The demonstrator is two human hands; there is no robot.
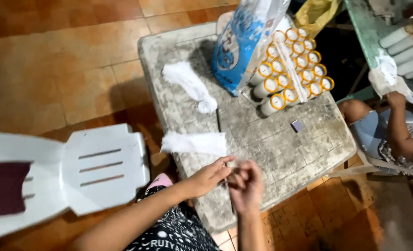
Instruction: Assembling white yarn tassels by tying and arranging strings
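Observation:
My left hand [209,176] and my right hand [246,184] meet over the near edge of a worn grey plastic table [290,153]. Both pinch something thin and pale between the fingertips, a strand or wick too blurred to name. A flat bundle of white strands [195,142] lies just beyond my left hand. Farther off sits a second white tuft [188,83]. A stack of white candles in orange-rimmed tubes [292,65] lies at the table's far side.
A blue and white plastic bag [241,42] leans on the candle stack. A small dark block [296,125] lies on the table. A white plastic chair [67,176] stands at left. Another person's arm [399,130] reaches toward more candles [408,49] at right.

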